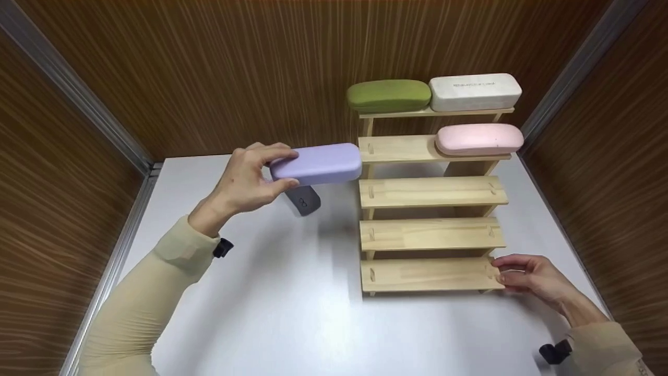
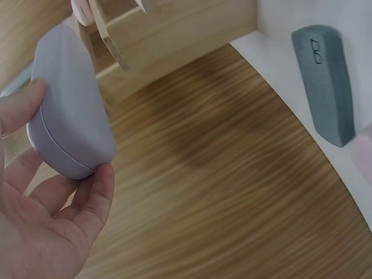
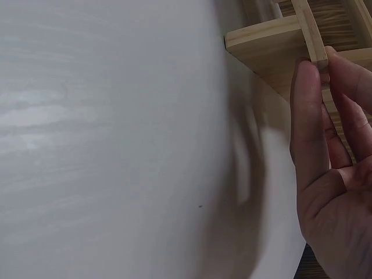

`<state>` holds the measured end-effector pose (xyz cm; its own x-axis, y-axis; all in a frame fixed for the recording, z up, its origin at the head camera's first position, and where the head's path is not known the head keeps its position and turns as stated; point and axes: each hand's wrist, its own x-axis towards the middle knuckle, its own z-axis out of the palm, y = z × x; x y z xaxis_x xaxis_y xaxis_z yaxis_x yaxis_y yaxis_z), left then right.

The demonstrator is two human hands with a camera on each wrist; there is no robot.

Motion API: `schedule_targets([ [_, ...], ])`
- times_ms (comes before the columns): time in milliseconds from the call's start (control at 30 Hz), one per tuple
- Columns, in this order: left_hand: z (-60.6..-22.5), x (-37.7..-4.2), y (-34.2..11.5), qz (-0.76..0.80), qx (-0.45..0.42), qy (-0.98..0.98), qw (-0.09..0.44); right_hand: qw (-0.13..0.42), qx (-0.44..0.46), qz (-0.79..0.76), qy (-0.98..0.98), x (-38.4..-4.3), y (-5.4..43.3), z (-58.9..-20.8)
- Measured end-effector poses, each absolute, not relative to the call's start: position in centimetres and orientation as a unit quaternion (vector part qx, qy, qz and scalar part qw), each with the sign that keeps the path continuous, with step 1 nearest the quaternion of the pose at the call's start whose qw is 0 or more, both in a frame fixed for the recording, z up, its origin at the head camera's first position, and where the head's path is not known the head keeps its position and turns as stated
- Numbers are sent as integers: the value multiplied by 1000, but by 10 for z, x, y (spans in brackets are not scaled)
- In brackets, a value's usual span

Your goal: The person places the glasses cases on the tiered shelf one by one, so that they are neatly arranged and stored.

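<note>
In the head view, the lilac case (image 1: 318,163) is long, smooth and round-cornered, and it is held up just left of the rack (image 1: 433,190) by the left hand (image 1: 248,180), whose fingers and thumb pinch its left end. The case's right end reaches the rack's left edge; whether they touch cannot be told. The right hand (image 1: 540,282) pinches the right end of the lowest shelf (image 1: 428,274). The green case (image 1: 389,96) and white case (image 1: 476,93) stand side by side on the top shelf; the pink case (image 1: 480,139) sits at the right of the second, with bare wood to its left. White table (image 1: 276,313) stretches between the left arm and the rack, and brown walls (image 1: 235,68) rise behind and at both sides. The grey case (image 1: 303,201) lies on the table, its far end hidden by the lilac case and the hand. In the left wrist view, the lilac case looks paler and slants upward, a thin seam running along its side; the grey case shows a glasses outline, and a pink blur (image 2: 363,154) at the right edge is hard to make out. In the right wrist view, thumb and finger close on the shelf's end; the rack is cut off at the top and right, beside a broad sweep of table.
</note>
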<state>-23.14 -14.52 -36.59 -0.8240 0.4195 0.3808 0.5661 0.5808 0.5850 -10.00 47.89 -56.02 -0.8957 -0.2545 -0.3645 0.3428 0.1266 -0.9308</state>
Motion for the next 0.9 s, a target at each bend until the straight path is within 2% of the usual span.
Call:
schedule_targets([
  [633, -350, -254, -91, -388, -298, -869, 71, 227, 14, -663, 713, -97, 478, -559],
  [900, -353, -267, -68, -370, -323, -867, 80, 225, 21, -653, 723, -99, 479, -560],
])
